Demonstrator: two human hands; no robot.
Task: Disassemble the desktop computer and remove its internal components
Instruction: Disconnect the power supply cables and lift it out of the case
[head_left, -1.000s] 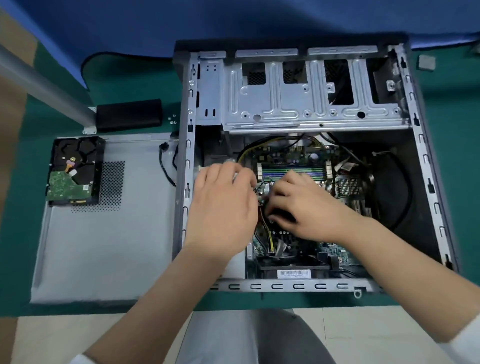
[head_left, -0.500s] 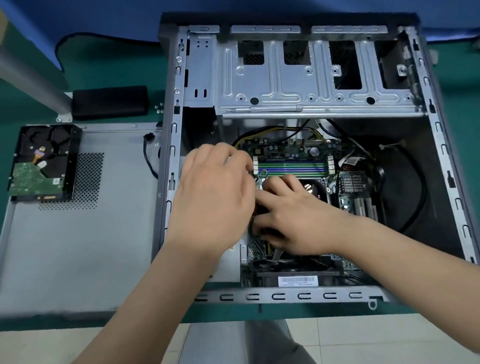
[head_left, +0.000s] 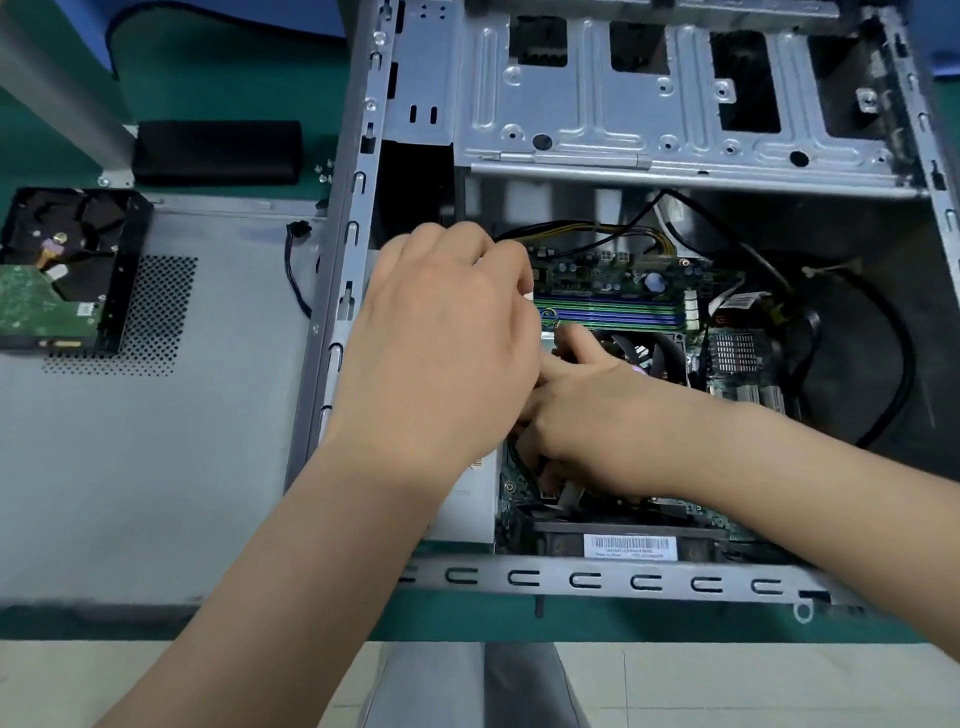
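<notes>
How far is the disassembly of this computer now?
Done: the side panel is off, with the hard drive lying on it. In hand: the left hand and right hand work together near the cooler fan; their grip is hidden. Left: the motherboard and cables are inside.

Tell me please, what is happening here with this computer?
A person is taking apart a desktop computer case that lies open on its side on a green table. Both hands are inside, over the motherboard: the left hand and the right hand meet near the fan, but what their fingers hold is hidden. A hard drive already lies outside, on the grey side panel to the left. Cables and memory slots are still in place.
</notes>
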